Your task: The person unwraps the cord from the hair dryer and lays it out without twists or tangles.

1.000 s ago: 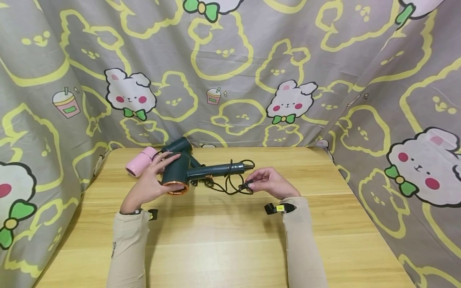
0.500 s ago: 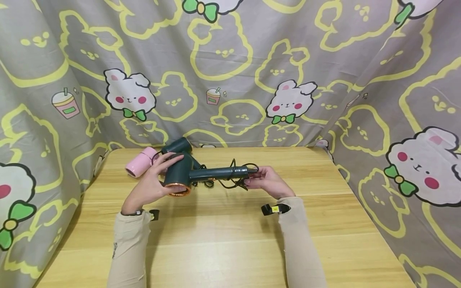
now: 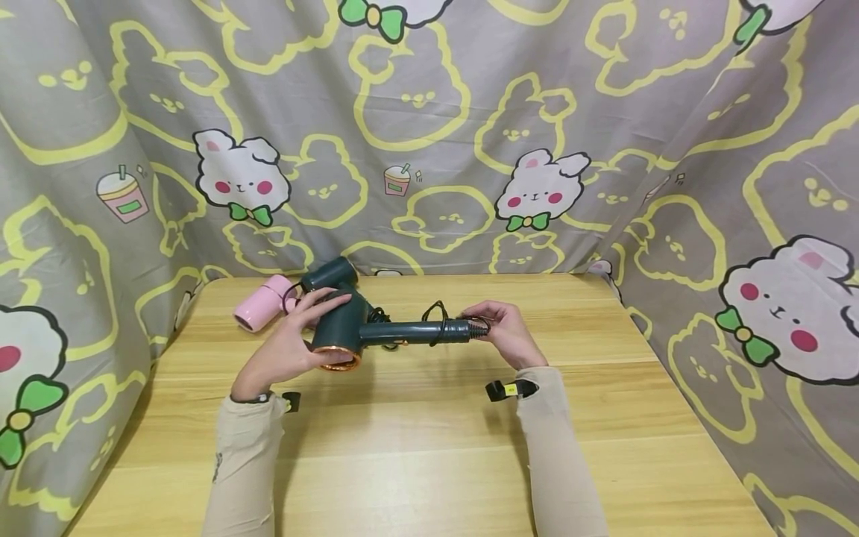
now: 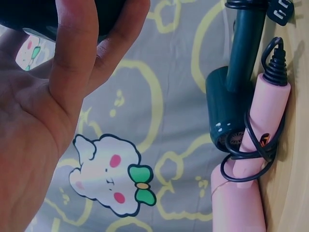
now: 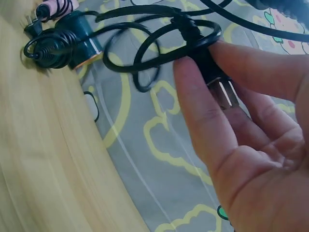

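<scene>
Over table (image 3: pixel 403 462): left hand (image 3: pixel 285 347) grips hair dryer (image 3: pixel 376 333);
Plug (image 5: pixel 210 67): right hand (image 3: pixel 505 332) pinches it;
Cord (image 5: pixel 166 60): loose loops might snag

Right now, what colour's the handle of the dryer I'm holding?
Dark teal green; the handle shows best from the head.

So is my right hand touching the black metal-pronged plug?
Touching: the right wrist view shows your right hand pinching the black metal-pronged plug without any gap.
</scene>
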`<state>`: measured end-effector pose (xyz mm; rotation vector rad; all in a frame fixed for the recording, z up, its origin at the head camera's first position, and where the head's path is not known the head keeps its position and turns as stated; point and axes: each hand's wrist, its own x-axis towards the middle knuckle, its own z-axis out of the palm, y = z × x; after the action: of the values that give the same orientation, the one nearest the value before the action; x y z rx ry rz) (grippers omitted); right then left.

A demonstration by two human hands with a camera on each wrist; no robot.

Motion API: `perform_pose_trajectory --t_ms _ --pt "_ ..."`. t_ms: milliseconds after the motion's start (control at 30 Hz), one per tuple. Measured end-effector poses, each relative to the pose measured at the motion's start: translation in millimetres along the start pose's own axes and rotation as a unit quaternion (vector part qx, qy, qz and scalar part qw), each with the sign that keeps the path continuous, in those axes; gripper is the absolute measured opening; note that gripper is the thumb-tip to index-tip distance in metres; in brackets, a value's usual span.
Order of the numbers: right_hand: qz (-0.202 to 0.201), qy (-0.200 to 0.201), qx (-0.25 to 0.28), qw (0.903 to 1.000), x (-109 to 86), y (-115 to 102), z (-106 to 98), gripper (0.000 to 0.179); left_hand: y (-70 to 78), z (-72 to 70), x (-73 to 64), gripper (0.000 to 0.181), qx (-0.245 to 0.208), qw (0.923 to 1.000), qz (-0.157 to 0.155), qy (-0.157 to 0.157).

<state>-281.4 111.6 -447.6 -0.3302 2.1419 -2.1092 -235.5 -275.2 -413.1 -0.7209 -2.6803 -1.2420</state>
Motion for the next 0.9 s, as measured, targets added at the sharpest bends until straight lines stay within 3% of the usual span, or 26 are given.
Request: perform_pose_trajectory --t_ms 567,900 --pt "-0.047 0.044 0.099 0.9930 0.2 -1.2 8.1 0.021 8.9 11.0 5.5 0.092 0.006 0.9991 0.001 -0.043" --pt "-0.085 0.075 0.190 0.9752 -1.2 -11.3 11.0 0.038 6.0 15.6 8.5 0.091 -0.001 0.9979 0.000 -0.065"
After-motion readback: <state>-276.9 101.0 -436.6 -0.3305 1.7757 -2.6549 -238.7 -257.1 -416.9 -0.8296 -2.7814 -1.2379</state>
